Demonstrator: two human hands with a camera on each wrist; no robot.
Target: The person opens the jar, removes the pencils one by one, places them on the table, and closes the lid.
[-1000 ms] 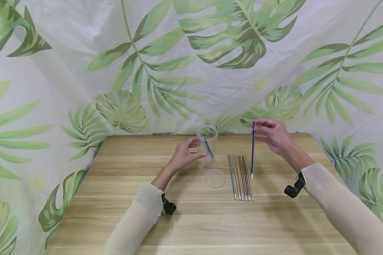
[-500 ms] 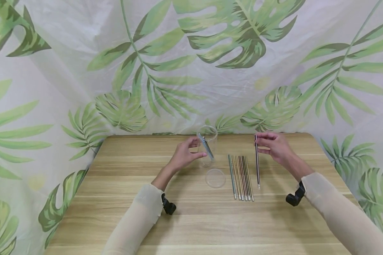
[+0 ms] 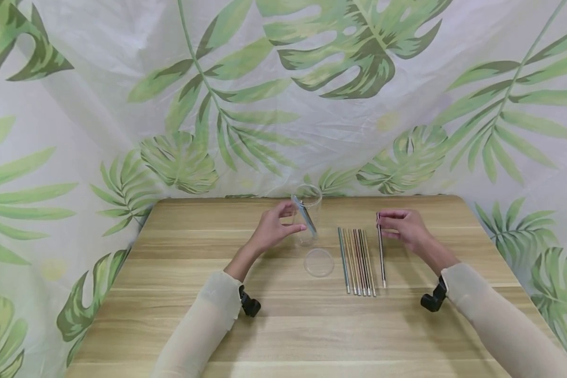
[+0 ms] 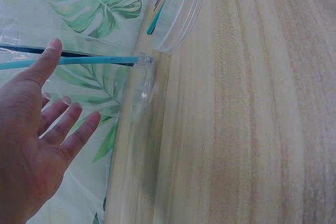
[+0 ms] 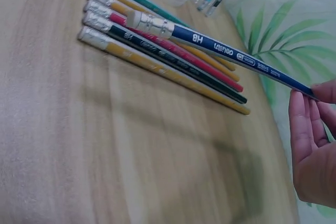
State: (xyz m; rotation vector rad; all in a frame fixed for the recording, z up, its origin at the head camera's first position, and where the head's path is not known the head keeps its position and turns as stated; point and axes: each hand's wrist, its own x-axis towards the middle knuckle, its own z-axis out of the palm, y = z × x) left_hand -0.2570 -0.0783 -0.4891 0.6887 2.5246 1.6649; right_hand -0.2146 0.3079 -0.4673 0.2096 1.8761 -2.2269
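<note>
My left hand (image 3: 273, 229) holds a clear plastic jar (image 3: 314, 195) upright near the table's back edge, thumb on one side and fingers on the other. Inside the jar lean a light-blue pencil (image 4: 105, 60) and a dark one. Between thumb and fingertips, my right hand (image 3: 408, 228) pinches a dark-blue pencil (image 5: 231, 52) by its far end. Its white eraser end points down toward me, just right of a row of pencils (image 5: 173, 69) lying side by side. In the right wrist view this pencil hangs above the row, apart from it.
A round clear lid (image 3: 318, 262) lies on the table in front of the jar, left of the pencil row. Behind the wooden table (image 3: 283, 336) hangs a leaf-patterned cloth (image 3: 245, 136).
My right hand has come down and slightly right with the dark-blue pencil, from above the row to beside its right end. The left hand and jar have stayed put.
</note>
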